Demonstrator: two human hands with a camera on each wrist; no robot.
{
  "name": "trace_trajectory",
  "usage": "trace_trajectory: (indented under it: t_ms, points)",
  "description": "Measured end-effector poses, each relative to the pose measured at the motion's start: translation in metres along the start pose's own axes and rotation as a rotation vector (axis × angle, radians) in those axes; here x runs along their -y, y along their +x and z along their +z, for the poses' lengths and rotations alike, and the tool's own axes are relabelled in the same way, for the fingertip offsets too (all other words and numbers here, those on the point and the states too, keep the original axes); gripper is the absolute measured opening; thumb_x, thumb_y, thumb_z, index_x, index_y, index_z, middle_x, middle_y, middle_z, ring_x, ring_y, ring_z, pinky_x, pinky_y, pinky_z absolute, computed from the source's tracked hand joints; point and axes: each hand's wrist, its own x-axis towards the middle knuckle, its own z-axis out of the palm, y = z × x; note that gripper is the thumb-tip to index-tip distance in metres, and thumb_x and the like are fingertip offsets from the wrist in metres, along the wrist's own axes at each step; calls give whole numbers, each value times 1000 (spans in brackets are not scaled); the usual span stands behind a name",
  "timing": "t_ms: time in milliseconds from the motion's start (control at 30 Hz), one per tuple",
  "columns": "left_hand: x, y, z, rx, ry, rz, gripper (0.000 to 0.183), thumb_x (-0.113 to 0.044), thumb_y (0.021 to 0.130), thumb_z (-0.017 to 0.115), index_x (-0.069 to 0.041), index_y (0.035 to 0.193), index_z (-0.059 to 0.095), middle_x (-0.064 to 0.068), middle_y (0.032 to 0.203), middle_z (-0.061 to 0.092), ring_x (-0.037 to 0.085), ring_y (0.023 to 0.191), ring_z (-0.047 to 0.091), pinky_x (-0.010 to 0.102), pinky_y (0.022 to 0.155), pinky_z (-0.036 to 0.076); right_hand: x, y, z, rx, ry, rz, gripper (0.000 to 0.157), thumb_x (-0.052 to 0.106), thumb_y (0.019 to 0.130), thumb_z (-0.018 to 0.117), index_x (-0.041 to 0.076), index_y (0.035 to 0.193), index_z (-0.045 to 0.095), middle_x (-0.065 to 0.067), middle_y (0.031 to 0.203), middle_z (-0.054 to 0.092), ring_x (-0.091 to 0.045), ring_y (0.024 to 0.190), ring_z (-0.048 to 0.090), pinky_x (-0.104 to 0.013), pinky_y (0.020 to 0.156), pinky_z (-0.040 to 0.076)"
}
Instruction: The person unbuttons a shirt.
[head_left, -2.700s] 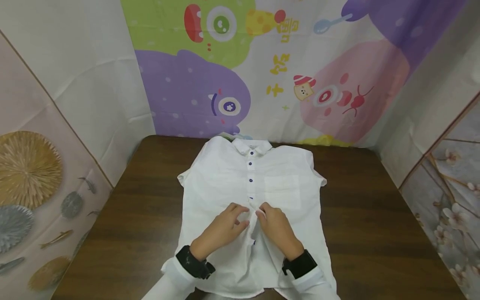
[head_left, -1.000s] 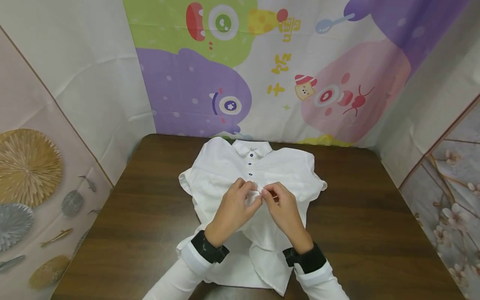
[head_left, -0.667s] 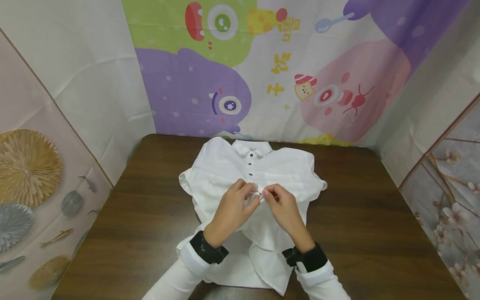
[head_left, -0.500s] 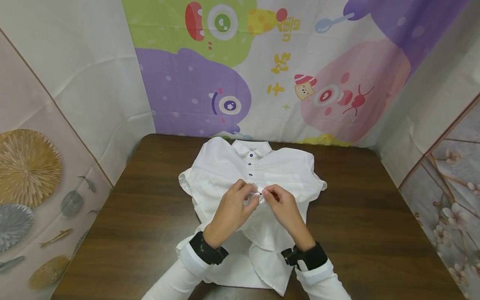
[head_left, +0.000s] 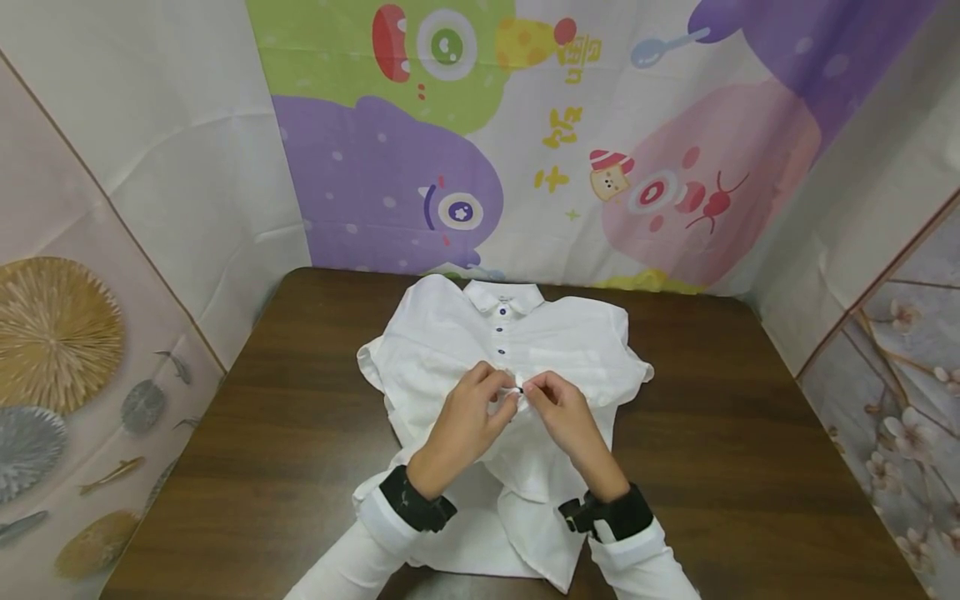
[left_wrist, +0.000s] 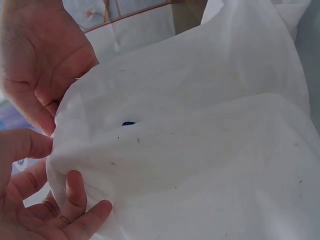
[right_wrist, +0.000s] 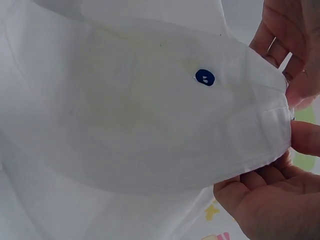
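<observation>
A white short-sleeved shirt [head_left: 431, 350] lies on the table, collar at the far side and dark blue buttons down its front. Its lower front is lifted and bunched toward the chest. My left hand [head_left: 467, 421] pinches the front placket between thumb and index finger. Facing it, my right hand [head_left: 566, 421] pinches the same edge, the fingertips nearly meeting. A small dark button [head_left: 521, 390] shows between them. Lower down, a blue button [right_wrist: 205, 77] hangs on the raised cloth in the right wrist view. Fingertips are partly hidden by fabric there.
The dark wooden table [head_left: 712, 467] extends to both sides of the shirt. Behind it hangs a cartoon-printed cloth [head_left: 390, 183]. Patterned panels stand at left and right. Black straps [head_left: 416, 498] with cameras circle both wrists.
Earlier the hands were lower on the flatter shirt. They have since lifted the placket toward the collar, bunching the front. Over the last second only the fingertips shifted slightly, and the dark button came into sight.
</observation>
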Motion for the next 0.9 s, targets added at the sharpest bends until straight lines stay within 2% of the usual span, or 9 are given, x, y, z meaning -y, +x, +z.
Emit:
trace_trajectory:
  t_ms: [367, 600, 767, 900]
  points:
    - [2, -3, 3, 42, -22, 2, 8, -12, 87, 61, -6, 92, 64, 6, 85, 55, 18, 74, 57, 25, 65, 48, -3, -4, 3, -5, -8, 28, 17, 10, 93, 52, -6, 95, 59, -12, 84, 60, -9, 71, 47, -21, 62, 38]
    - [5, -6, 3, 67, -49, -11, 9, -14, 88, 62, -7, 94, 64, 5, 89, 56, 17, 75, 59, 26, 66, 49, -7, -6, 4, -14, -35, 44, 19, 13, 92, 54, -5, 93, 60, -11, 80, 60, -9, 67, 45, -21, 59, 37]
    - [6, -6, 3, 78, -55, -19, 12, -15, 88, 63, -7, 96, 64, 5, 91, 57, 16, 77, 58, 25, 67, 49, -9, -8, 4, -13, -45, 28, 16, 12, 93, 54, -3, 92, 60, -5, 75, 55, -9, 64, 43, -21, 56, 36]
    - [6, -7, 2, 84, -65, -30, 12, -15, 87, 63, -6, 96, 64, 5, 91, 57, 16, 77, 58, 25, 68, 49, -10, -11, 2, -28, -101, -8, 14, 12, 93, 54, -1, 93, 59, -3, 69, 50, -8, 60, 41, -21, 54, 35]
